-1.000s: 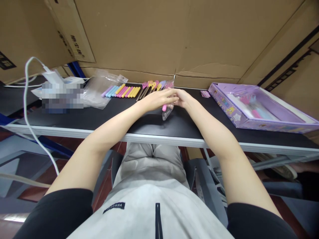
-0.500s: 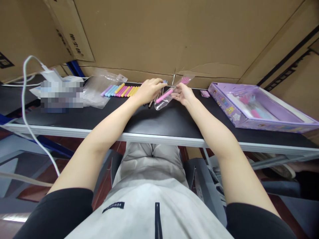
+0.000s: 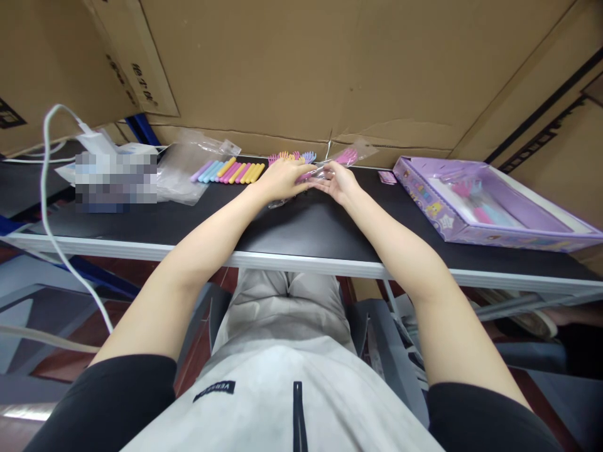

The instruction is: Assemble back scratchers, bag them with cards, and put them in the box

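Note:
A pink back scratcher [image 3: 347, 157] with a claw-shaped head lies slantwise inside a clear plastic bag [image 3: 366, 149], held above the black table. My right hand [image 3: 340, 181] is closed on the middle of the bagged scratcher from the right. From the left, my left hand [image 3: 285, 177] is closed over its lower, handle end and hides most of it. Just behind my left hand is a row of coloured claw heads [image 3: 292, 156]. Left of that hand, several coloured handles [image 3: 230, 173] lie side by side, purple, blue, yellow and pink.
Flat clear bags [image 3: 181, 172] lie at the left beside a blurred-out item and a white cable [image 3: 46, 163]. On the right stands an open purple box [image 3: 452, 220] with bagged scratchers inside. A small pink packet [image 3: 387, 177] sits near it. Cardboard [image 3: 292, 69] walls the back.
My left hand has come down onto the handle end of the bagged scratcher, beside my right hand. The coloured claw heads behind it now show. The dark rods are now mostly covered.

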Demonstrator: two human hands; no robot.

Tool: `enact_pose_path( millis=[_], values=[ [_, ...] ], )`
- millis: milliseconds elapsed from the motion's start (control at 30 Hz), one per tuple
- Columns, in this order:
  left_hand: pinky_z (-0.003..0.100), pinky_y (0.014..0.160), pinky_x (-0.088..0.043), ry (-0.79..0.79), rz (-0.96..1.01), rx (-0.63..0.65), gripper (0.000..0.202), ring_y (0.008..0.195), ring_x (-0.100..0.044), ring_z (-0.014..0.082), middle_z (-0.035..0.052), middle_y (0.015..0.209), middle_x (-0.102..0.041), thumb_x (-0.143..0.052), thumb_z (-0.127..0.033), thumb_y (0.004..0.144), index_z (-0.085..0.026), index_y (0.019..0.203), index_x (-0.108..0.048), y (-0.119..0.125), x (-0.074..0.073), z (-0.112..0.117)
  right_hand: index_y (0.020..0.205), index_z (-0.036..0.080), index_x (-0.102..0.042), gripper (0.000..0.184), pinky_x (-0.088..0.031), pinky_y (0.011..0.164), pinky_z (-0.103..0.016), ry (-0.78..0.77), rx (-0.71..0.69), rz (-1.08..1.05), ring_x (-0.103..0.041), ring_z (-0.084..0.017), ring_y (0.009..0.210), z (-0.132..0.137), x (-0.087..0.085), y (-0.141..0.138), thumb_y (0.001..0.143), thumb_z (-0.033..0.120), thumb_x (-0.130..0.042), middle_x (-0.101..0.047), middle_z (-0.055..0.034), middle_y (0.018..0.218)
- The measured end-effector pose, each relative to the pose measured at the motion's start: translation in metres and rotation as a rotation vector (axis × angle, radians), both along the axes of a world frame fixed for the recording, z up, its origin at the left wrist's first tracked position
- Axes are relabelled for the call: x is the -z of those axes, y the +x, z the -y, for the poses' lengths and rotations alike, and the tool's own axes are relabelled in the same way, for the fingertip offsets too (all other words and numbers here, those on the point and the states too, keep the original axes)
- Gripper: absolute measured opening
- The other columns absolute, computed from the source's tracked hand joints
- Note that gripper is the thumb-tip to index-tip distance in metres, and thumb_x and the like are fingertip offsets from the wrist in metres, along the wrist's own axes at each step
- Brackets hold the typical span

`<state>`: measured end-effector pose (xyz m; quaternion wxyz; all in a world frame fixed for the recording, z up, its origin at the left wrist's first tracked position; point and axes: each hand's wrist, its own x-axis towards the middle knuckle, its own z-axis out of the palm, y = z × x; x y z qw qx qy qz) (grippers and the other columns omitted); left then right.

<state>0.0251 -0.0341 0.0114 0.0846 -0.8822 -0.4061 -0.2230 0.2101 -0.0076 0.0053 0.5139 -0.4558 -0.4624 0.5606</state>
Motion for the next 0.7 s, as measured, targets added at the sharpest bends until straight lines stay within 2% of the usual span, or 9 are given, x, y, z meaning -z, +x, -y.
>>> enact_pose_path(
  millis=[133,367,533,700],
  values=[
    [0.035,0.101,-0.053,-0.040,-0.016,-0.056,0.055,0.124,-0.072,0.0305,0.0139,0.135,-0.077,-0.063,-0.029,0.097,-0.024,0.152,-0.064,-0.003,0.000,-0.001,0.089,0.023,-0.050,0.019,-0.067,0.073,-0.033,-0.033,-0.019,-0.091,-0.074,-0.019,0.076,0.006,0.001,-0.007,0.092,0.024,-0.068,-0.063,-0.0003,0.076],
    [0.037,0.108,-0.053,-0.090,0.010,-0.003,0.059,0.131,-0.070,0.0298,0.0114,0.141,-0.075,-0.062,-0.017,0.094,-0.025,0.152,-0.065,-0.006,-0.002,-0.005,0.095,0.022,-0.056,0.011,-0.068,0.079,-0.033,-0.082,-0.068,-0.167,-0.075,-0.018,0.075,0.011,0.000,-0.012,0.094,0.017,-0.065,-0.066,-0.0001,0.076],
    [0.034,0.111,-0.051,-0.136,-0.028,-0.081,0.068,0.130,-0.070,0.0279,0.0120,0.143,-0.074,-0.061,-0.015,0.095,-0.024,0.162,-0.054,-0.011,-0.007,-0.003,0.098,0.021,-0.060,0.006,-0.066,0.084,-0.033,-0.129,-0.082,-0.144,-0.075,-0.017,0.077,0.009,0.000,-0.009,0.099,0.015,-0.058,-0.071,-0.0011,0.079],
    [0.033,0.103,-0.053,-0.160,-0.096,-0.191,0.075,0.120,-0.073,0.0254,0.0089,0.132,-0.078,-0.061,-0.014,0.093,-0.028,0.166,-0.048,-0.030,-0.012,-0.007,0.096,0.019,-0.062,0.009,-0.064,0.087,-0.034,-0.147,-0.058,-0.093,-0.073,-0.017,0.077,0.002,0.001,0.000,0.102,0.018,-0.056,-0.073,-0.0040,0.081]
  ],
)
